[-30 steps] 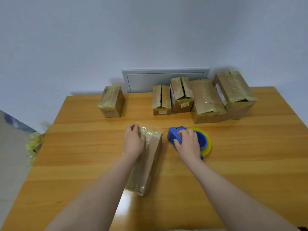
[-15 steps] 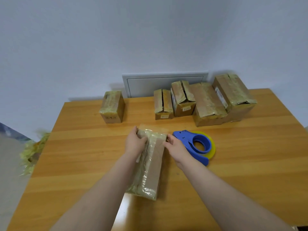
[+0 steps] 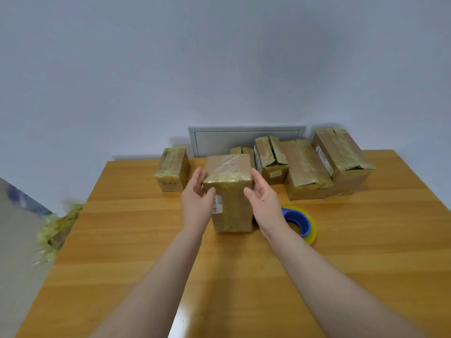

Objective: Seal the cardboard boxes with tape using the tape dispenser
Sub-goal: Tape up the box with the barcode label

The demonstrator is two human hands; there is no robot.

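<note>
Fingers [image 3: 199, 173] of the left hand [image 3: 195, 203] lie along the left side of the box [image 3: 230, 211]. Its thumb [image 3: 210, 192] bends onto the front face, so this hand grips the near left edge. The right hand [image 3: 264, 206] is flat: straight fingers press the right side, with the thumb at the front edge. The box stands on end at the middle of the table [image 3: 146, 240], between both hands. Whether its base bears on the table or is just lifted cannot be told. Yellowish tape [image 3: 227, 178] covers its upper front. The dispenser [image 3: 301, 222] lies on the table just right of the box, partly hidden behind the right wrist, and neither hand holds it.

Risks:
- The right hand holds by side pressure only. If that pressure eases, the tall box may tip or twist to the right, onto the dispenser.
- The taped surface looks slick, which would favour slip under the left thumb.
- The back boxes [image 3: 307, 169] stand near, so a forward push may knock them.

Changes since half a second ago:
- The box lay flat on a long face; it is now upright.
- Both hands were at its far end; they are now at its sides.
- The dispenser is in the same place, untouched.
</note>
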